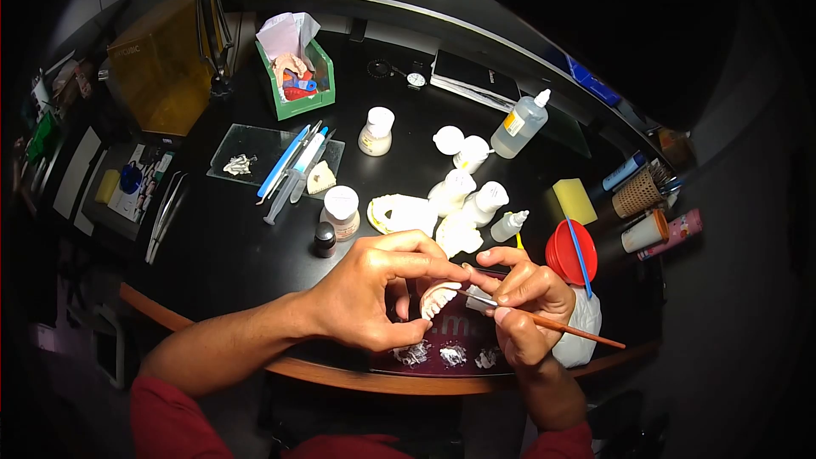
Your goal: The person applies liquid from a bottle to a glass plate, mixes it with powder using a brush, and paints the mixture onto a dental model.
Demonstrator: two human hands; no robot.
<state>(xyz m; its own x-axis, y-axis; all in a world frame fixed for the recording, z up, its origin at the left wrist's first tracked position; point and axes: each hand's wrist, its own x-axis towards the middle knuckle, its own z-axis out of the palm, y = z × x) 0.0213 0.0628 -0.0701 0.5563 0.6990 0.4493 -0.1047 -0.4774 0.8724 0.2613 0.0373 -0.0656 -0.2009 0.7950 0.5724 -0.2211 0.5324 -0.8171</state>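
Observation:
Between the thumb and fingers of my left hand (374, 289) is a pale dental model (439, 299) with a row of teeth. My right hand (534, 302) is closed on a thin brush with an orange-brown handle (578, 331); its tip is at the model's right side. A small white piece (478, 297) shows by the right fingers; what holds it cannot be made out. Below the hands, white smears of material (453, 355) lie on a dark red mat (433, 366).
Ahead stand white-capped jars (342, 212), (376, 132), a small dark bottle (325, 240), white bottles (487, 204) and a clear squeeze bottle (520, 125). A glass plate (229, 146) with tools is left. A red bowl (571, 252), yellow sponge (575, 201) and green bin (306, 105) are around.

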